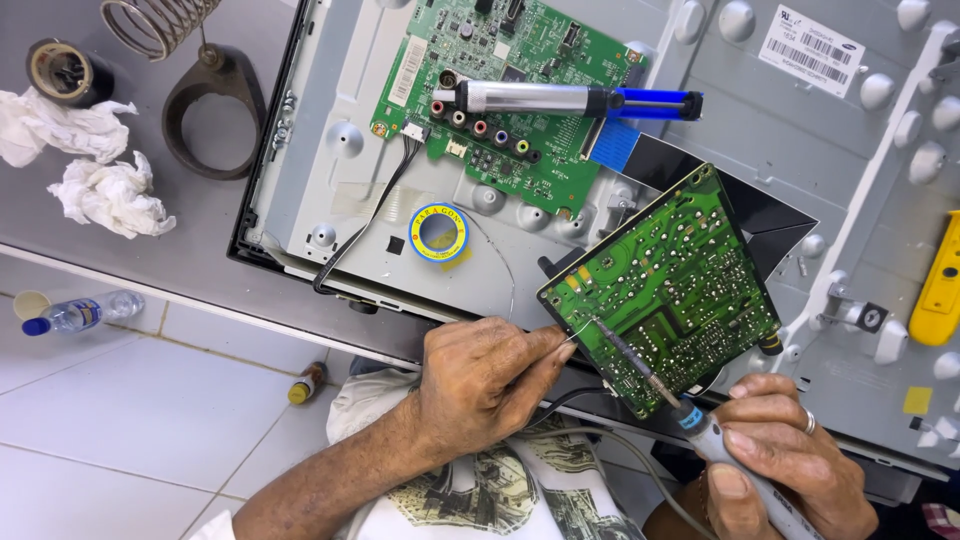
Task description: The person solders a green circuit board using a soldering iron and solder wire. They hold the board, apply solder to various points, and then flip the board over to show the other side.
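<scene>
A green circuit board (670, 280) lies tilted, solder side up, on the metal back panel of an opened flat screen (330, 190). My right hand (780, 460) grips a grey and blue soldering iron (700, 425), whose tip touches the board's lower left part. My left hand (485, 375) pinches a thin solder wire (510, 270) at the board's left edge, close to the iron's tip. The wire runs up to a small blue and yellow solder spool (438, 232).
A second green board (500, 90) is mounted on the panel, with a silver and blue desoldering pump (580, 100) lying across it. A coiled iron stand (200, 80), tape roll (65, 72) and crumpled tissues (110, 195) sit left. A yellow tool (940, 285) lies right. Bottles stand on the tiled floor.
</scene>
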